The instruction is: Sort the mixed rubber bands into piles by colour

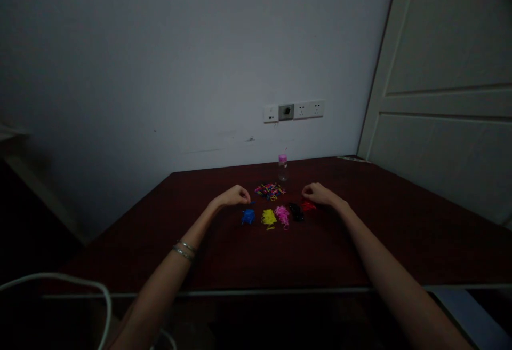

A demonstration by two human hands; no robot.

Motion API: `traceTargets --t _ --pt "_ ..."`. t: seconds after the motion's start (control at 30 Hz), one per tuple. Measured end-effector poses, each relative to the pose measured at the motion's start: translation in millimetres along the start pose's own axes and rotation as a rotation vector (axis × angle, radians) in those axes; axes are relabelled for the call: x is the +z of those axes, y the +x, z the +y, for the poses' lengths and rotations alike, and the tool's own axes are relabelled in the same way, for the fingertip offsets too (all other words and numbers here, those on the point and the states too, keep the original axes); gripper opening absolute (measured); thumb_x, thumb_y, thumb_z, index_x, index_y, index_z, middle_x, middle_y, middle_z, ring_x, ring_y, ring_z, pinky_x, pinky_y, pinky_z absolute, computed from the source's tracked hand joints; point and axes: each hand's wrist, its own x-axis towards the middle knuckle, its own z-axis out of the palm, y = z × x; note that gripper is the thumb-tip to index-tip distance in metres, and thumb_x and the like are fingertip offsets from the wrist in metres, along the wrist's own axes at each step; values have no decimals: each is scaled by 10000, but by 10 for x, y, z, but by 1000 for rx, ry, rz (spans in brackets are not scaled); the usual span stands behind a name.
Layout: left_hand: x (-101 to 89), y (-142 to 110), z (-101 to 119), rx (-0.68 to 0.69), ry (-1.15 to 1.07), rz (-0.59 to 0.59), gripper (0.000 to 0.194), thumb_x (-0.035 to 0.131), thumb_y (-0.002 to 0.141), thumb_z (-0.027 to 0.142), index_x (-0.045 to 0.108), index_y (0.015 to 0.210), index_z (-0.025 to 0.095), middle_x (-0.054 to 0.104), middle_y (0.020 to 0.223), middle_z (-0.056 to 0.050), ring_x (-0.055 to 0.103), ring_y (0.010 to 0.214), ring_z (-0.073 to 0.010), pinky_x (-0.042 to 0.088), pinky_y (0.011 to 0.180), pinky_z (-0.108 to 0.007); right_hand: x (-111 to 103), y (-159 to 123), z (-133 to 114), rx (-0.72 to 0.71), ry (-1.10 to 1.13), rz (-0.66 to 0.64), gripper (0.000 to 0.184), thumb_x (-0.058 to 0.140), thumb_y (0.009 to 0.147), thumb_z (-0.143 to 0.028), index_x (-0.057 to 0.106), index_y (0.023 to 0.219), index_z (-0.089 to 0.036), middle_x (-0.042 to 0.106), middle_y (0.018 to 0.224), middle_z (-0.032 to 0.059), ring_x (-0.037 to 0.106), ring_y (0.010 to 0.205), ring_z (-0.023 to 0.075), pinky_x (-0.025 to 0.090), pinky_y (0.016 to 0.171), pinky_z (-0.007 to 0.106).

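On the dark red table (360,243) lies a mixed heap of small coloured bands (270,191). In front of it sit sorted little piles: blue (248,216), yellow (269,217), pink (282,215), black (296,211) and red (308,206). My left hand (234,196) rests left of the mixed heap, above the blue pile, fingers curled in a pinch; what it holds is too small to make out. My right hand (318,193) lies right of the heap, fingers curled, just above the red pile.
A small clear bottle with a pink cap (282,167) stands behind the heap near the wall. Wall sockets (294,110) sit above it. A white door (448,94) is at the right. A white cable (80,286) loops at the lower left.
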Motion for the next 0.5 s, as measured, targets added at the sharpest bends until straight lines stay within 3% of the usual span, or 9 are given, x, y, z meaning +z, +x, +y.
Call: traceTargets --t 0.27,0.5 --pt "94 -207 -61 -48 -60 -113 145 597 583 177 670 677 94 613 612 -23 498 573 -95 383 580 -191 12 3 -18 -33 -19 -9 175 501 679 -196 658 736 -143 668 738 63 588 655 154 411 609 225" --pt "5 -249 -51 -63 -174 -136 254 670 559 240 668 771 100 581 593 -5 461 521 -72 332 492 -172 -3 -14 -46 -11 16 -14 173 516 662 -182 666 740 -147 672 736 54 590 663 154 417 625 226"
